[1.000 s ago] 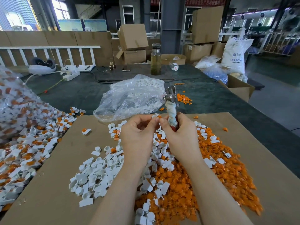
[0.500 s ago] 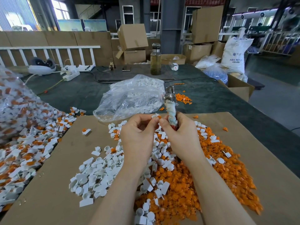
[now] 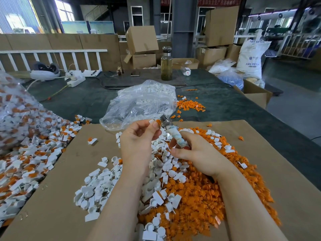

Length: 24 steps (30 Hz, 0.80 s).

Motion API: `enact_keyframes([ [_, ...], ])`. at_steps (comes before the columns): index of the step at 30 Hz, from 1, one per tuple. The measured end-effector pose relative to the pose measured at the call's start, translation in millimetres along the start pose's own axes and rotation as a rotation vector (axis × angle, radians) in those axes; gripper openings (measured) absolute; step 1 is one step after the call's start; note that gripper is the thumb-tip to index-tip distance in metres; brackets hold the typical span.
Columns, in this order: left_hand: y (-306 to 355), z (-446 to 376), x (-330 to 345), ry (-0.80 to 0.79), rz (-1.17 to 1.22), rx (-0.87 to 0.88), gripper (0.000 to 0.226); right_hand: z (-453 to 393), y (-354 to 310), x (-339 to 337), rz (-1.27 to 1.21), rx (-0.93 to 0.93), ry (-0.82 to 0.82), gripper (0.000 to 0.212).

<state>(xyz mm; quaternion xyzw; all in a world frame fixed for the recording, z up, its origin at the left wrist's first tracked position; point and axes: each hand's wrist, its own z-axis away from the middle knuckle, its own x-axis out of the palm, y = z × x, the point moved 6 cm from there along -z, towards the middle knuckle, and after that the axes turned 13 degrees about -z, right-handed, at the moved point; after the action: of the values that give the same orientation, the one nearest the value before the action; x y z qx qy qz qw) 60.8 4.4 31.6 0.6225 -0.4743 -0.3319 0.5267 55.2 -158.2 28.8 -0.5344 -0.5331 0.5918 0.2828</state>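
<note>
Moved since earlier: the hands, joined a second ago, are now apart; the left hand (image 3: 137,141) has lifted toward the clear bag, and the tool (image 3: 177,138), upright before, now leans left.
Head view, left hand: its fingers (image 3: 147,126) pinch one small white-and-orange piece (image 3: 156,121) between thumb and forefinger, raised above the piles, just beside the tool's metal head.
Head view, right hand: the right hand (image 3: 199,153) has its fingers (image 3: 180,152) curled round the tool's lower end.
Tool position: in the right hand, above the white pile, at the middle of the cardboard sheet (image 3: 60,197).
Tool axis: long axis slanted, wrapped handle low and to the right, metal head high, pointing up, away and leftward at the pinched piece.
Counts: two hands, one tool, one held piece, one cardboard sheet.
Loose parts: one heap of white parts (image 3: 104,185) left of one heap of orange parts (image 3: 199,193), the two touching and mingling; too many to count.
Bags: two, a clear bag (image 3: 139,105) of white parts beyond the hands, and a second bag (image 3: 15,115) of white-and-orange pieces at the left edge.
Worktop: dark worktop (image 3: 225,105) with one bottle (image 3: 166,66) standing upright, far back.
</note>
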Motion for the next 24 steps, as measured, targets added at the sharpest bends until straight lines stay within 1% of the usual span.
enact_keyframes([
  [3, 0, 0, 0, -0.011, -0.009, 0.01, 0.006, 1, -2, 4, -0.022, 0.0, -0.058, 0.01],
  [8, 0, -1, -1, -0.011, -0.002, 0.007, 0.009, 1, -1, 7, 0.02, 0.018, -0.03, 0.007],
  [11, 1, -1, -2, -0.004, 0.015, -0.01, 0.01, 0, -3, 10, 0.029, -0.002, -0.024, 0.006],
  [18, 1, -1, -1, 0.012, 0.037, -0.035, 0.012, -2, -3, 12, 0.072, -0.007, 0.004, 0.028],
  [22, -1, -2, 0, -0.011, 0.052, -0.085, 0.007, -3, 0, 12, 0.11, -0.005, 0.01, 0.027],
  [24, -5, -2, -1, -0.039, 0.079, -0.15, 0.006, -3, 0, 12, 0.148, -0.016, 0.034, 0.022],
])
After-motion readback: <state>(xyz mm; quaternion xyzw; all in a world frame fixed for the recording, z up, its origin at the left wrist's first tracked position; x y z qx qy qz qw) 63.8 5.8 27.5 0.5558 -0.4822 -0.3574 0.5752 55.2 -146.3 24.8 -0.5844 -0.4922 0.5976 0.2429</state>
